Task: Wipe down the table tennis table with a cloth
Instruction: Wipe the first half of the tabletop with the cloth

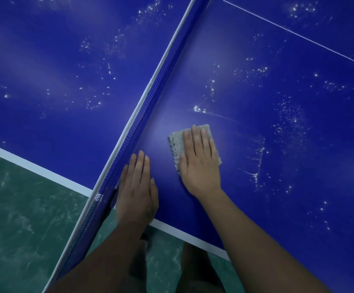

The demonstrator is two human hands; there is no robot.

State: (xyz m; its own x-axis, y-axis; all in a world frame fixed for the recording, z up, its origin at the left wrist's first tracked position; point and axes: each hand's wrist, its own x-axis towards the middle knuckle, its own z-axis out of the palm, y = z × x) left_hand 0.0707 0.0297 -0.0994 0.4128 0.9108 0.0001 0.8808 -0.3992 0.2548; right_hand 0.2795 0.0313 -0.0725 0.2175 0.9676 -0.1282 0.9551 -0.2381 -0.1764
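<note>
We see a desk (256,149) whose deep blue top is smooth and half-glossy, with pale bands of sheen running across it. White specks (290,121) and thin smears lie scattered over its far and right parts, powder or droplets, we cannot tell which. The edge line (34,167) is flat, matt white. The cloth (177,144) is grey and matt, with a rough, nubby pile like terry or microfibre. The net (139,121) is fine blue mesh, and a smooth white band (151,81) runs along its top. The floor (13,208) is green and smooth, dully shiny, with cloudy pale scuffs.
</note>
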